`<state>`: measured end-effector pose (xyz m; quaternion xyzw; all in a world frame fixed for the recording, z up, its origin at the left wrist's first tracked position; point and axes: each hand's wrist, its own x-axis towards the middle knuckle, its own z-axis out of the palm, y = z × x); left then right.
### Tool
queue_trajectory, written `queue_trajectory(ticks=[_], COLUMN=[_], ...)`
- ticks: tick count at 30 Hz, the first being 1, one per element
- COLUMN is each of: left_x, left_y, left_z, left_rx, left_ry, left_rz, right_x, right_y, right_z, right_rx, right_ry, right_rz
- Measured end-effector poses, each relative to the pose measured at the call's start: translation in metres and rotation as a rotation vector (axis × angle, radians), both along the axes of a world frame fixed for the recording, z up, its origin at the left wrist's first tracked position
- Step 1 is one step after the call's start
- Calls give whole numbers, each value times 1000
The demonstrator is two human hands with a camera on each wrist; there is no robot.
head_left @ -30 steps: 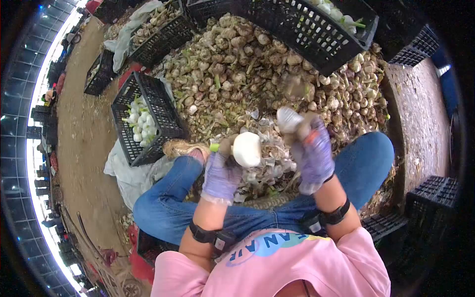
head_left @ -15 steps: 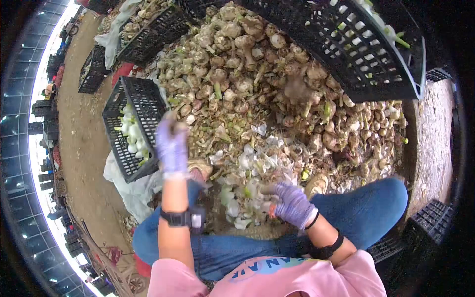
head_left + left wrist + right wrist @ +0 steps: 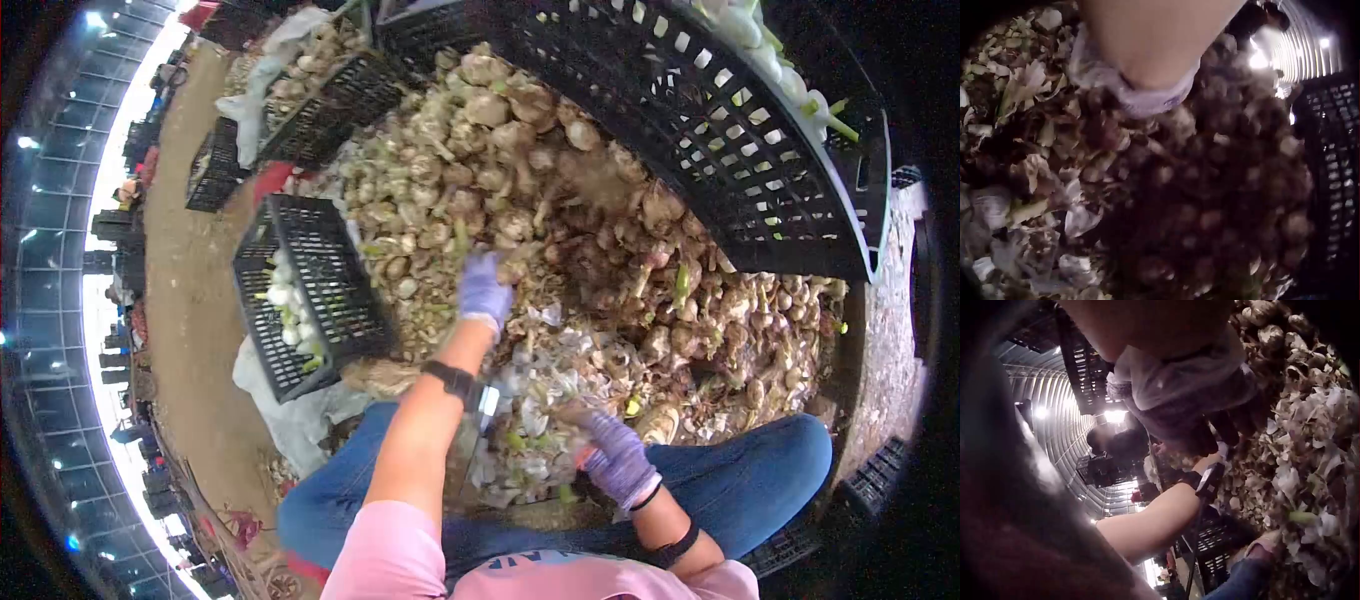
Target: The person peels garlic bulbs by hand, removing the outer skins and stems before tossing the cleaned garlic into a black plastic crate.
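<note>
In the head view, my gloved left hand reaches over the heap of garlic bulbs, touching or close to a bulb; its fingertips are blurred and a grip cannot be made out. The left wrist view shows the glove's cuff above dim bulbs, the fingers hidden. Over pale peelings, my right hand hangs near the knee with fingers loosely bent and nothing clearly held. A small orange patch shows by its thumb. In the right wrist view, the right hand has its fingers spread and slightly bent.
A black crate holding white, trimmed bulbs stands left of the heap. One large black crate with white bulbs borders the upper right. Another crate lies at upper left. A shoe is near the right hand.
My left hand has moved from beside the left crate, rightward to the heap. The white bulb seen in it earlier is gone from it. My right hand has dropped low over the peelings.
</note>
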<state>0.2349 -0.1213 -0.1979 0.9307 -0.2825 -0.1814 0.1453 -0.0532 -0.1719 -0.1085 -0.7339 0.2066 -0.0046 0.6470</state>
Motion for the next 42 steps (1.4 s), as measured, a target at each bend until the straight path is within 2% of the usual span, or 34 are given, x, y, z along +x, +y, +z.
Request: queue_trajectory(ticks=[1,3,5,6,9,11,13,14,15,16,19,20,24,26,30,32,33,35,36,38,42], left_x=[-8,-46,-78,-93,-141,-168,-181,-187,-195,-202,-213,-215,-222,-222,-224,-220,-224,-233,-232,-231,-232], left_y=[6,12,49,55,80,100,117,121,128,133,140,142,147,151,156,160,161,160,159,158,157], left_z=[15,84,81,109,186,210,227,233,233,238,243,244,248,243,241,228,229,236,235,232,224], left_rx=[25,-179,-499,-549,-661,-715,-634,-659,-707,-698,-737,-772,-815,-799,-750,-791,-790,-975,-975,-1047,-1128], left_ry=[123,549,662,717,774,584,-17,-73,-22,-36,-114,-172,-212,-162,-56,232,231,877,876,1139,1169], left_rz=[-19,77,117,134,121,0,-349,-405,-398,-395,-433,-460,-486,-483,-418,-326,-324,34,35,162,141], right_x=[1,-5,-7,-9,-9,-12,-23,-29,-32,-36,-39,-40,-44,-45,-52,-51,-51,-50,-49,-50,-49], right_y=[-2,9,12,19,28,42,47,54,61,67,75,76,77,73,66,63,61,57,57,60,61], right_z=[15,14,18,28,47,87,101,106,111,114,123,123,132,143,135,121,121,127,128,128,120], right_rx=[169,320,383,608,527,496,-8,216,447,439,635,646,595,490,570,551,552,445,445,513,607], right_ry=[-4,-121,-105,-208,-316,-269,-320,-271,-235,-236,-414,-338,-327,-287,-215,-255,-254,-169,-169,-291,-342], right_rz=[-61,-200,-250,-347,-388,-423,-305,-335,-361,-376,-346,-346,-344,-315,-252,-218,-217,-106,-105,-144,-145])
